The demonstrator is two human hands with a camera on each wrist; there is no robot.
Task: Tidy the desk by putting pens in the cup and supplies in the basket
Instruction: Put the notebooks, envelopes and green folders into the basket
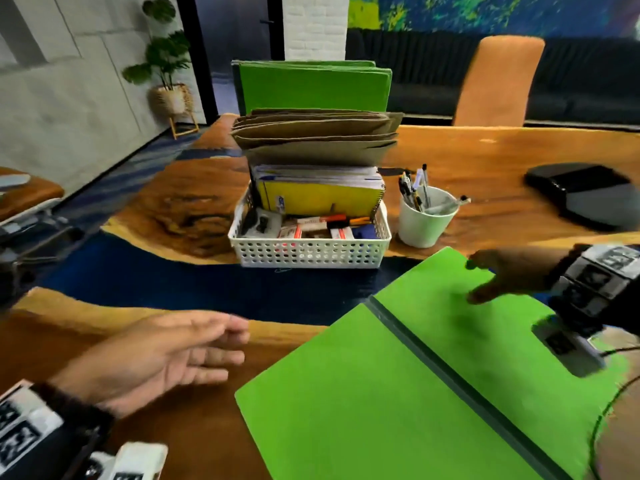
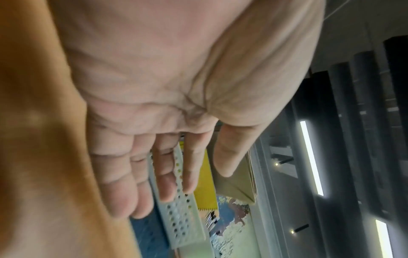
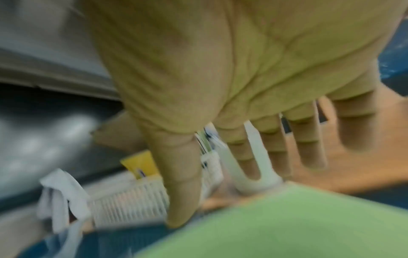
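Hands: left hand (image 1: 166,355) empty | right hand (image 1: 502,271) perhaps touching green folder (image 1: 398,393)

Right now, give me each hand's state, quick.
Left hand: open, holding nothing, above the desk.
Right hand: open, fingers spread above the green folder, holding nothing.

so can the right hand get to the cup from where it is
Probably yes. The right hand is open over the green folder, and the cup stands just beyond the folder's far corner with nothing between them; the basket sits off to the side.
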